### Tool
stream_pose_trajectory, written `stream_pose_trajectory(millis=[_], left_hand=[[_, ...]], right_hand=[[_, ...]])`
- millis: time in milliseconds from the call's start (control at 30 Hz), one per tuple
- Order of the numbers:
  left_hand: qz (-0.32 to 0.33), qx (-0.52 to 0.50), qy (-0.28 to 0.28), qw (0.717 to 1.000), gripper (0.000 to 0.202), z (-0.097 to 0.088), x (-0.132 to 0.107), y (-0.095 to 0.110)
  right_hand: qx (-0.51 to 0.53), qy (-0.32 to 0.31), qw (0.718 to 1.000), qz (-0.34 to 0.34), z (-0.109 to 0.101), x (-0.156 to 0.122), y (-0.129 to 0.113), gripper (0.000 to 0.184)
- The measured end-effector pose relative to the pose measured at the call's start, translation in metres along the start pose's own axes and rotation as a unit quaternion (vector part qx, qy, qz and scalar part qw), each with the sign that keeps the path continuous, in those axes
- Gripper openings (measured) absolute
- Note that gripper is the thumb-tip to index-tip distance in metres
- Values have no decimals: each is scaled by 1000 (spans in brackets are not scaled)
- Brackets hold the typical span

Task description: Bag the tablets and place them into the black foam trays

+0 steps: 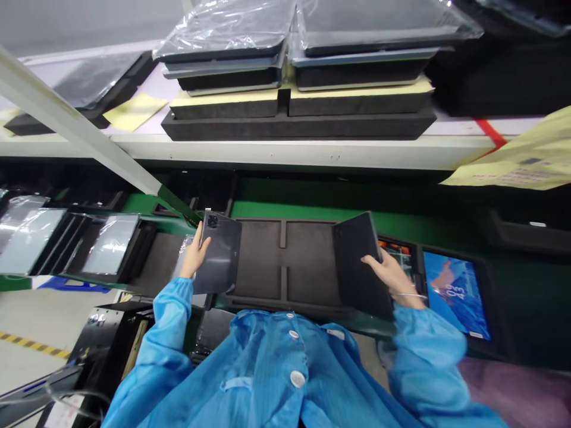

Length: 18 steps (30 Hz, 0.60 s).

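My left hand (195, 254) is closed on the outer edge of a dark grey tablet (218, 255), whose back with a camera block faces up. It is tilted over the left side of a black foam tray (307, 255) with two recesses. In my right hand (390, 273) is a second dark tablet (360, 261), gripped by its right edge and tilted over the tray's right side. Which face of this one shows, I cannot tell. Both recesses show bare foam between the two tablets.
To the right lies a tablet with a lit blue screen (455, 294). Film-wrapped tablets (111, 244) sit in trays at left. Above, a white shelf (312, 151) bears stacked foam trays (298, 125) and wrapped devices. A slanted white post (89, 125) crosses the upper left; a yellow sheet (517, 157) hangs at right.
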State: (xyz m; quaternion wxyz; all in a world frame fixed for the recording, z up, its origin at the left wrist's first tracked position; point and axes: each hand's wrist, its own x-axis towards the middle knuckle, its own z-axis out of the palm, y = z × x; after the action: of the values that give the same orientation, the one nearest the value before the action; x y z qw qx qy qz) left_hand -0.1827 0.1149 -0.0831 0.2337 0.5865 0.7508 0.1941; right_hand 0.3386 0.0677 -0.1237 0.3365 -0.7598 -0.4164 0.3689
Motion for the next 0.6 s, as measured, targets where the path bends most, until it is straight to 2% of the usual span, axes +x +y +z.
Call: stream_pose_trajectory(millis=[67, 167, 300, 400, 500, 600], left_hand=[[-1, -30, 7, 1000, 72, -1, 1, -6], [18, -70, 20, 997, 70, 8, -11, 9], [66, -177, 50, 981, 67, 21, -55, 64], [85, -288, 74, 951, 61, 24, -93, 113], [128, -347, 77, 926, 48, 22, -122, 148], [194, -370, 36, 908, 35, 15, -138, 169]], right_hand=[[28, 7, 998, 58, -24, -4, 7, 45], [93, 7, 990, 108, -27, -30, 3, 52], [221, -1, 967, 125, -6, -96, -27, 73], [331, 62, 928, 160, -1, -140, -54, 76], [366, 111, 907, 179, -9, -165, -67, 73], [350, 103, 919, 151, -20, -177, -58, 60]])
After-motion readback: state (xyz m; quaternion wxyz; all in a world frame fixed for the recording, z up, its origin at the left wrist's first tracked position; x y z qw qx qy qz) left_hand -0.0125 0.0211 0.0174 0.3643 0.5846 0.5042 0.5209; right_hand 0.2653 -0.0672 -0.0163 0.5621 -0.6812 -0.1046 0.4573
